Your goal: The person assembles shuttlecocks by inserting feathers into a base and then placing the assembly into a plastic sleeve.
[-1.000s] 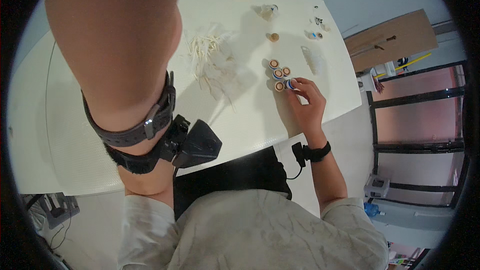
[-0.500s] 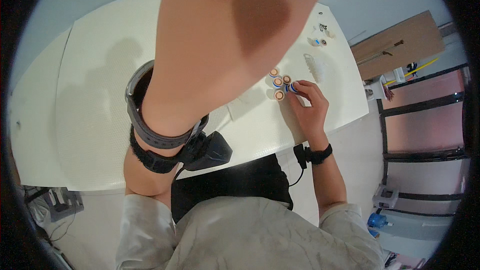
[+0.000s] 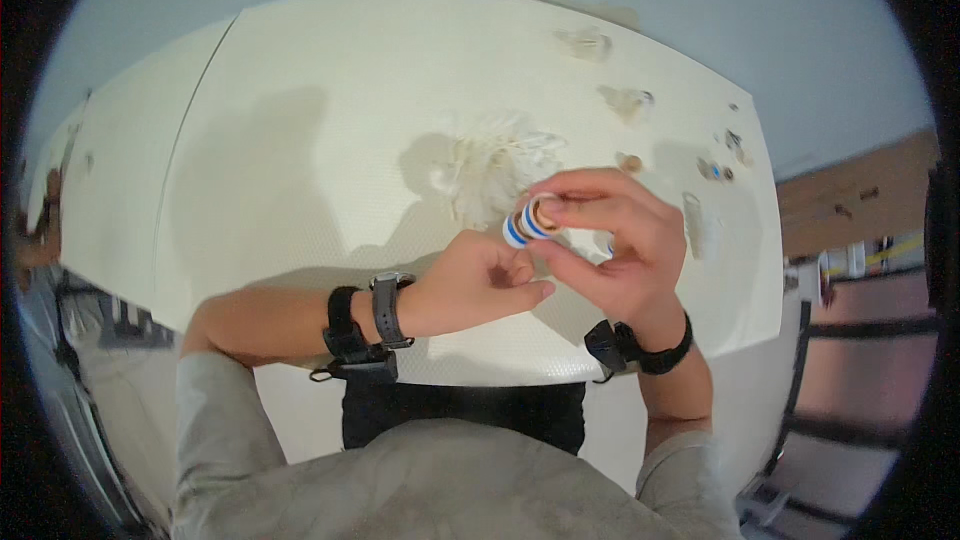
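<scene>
"Over the tabletop (image 3: 350, 60), what does the right hand (image 3: 630, 240) grip?"

"Two blue-striped white cylinders (image 3: 527, 224), pinched between thumb and fingertips."

"State of the left hand (image 3: 480, 280)?"

"Fingers curled, thumb extended, just beside the cylinders. Whether it holds anything cannot be told."

"Markings?"

"Sides banded in blue; any lettering is too blurred to read."

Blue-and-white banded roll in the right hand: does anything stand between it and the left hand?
No separate object is visible between the left hand and the blue-and-white banded roll. Only the right hand, gripping the roll, partly covers it. Whether the left hand touches it is unclear.
</scene>
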### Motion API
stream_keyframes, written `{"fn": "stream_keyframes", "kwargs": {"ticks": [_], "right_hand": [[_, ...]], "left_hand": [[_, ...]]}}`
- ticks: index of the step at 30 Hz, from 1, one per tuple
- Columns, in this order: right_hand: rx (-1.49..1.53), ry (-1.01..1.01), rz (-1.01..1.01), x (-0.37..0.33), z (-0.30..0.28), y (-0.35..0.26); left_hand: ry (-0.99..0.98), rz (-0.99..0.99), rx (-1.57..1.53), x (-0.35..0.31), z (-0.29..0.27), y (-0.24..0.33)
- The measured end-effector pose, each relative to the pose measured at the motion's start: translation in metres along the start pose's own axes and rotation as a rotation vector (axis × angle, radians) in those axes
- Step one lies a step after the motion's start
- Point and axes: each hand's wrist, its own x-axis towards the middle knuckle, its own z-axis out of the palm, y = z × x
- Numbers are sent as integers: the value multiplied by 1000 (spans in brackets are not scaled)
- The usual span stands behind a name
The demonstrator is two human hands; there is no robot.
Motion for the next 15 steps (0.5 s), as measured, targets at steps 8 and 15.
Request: {"fn": "stream_keyframes", "kwargs": {"ticks": [8, 15], "right_hand": [[61, -176, 93, -23, 20, 14], [-50, -280, 65, -22, 18, 13]], "left_hand": [[1, 104, 6, -7, -9, 6], [-13, 74, -138, 1, -10, -8]]}}
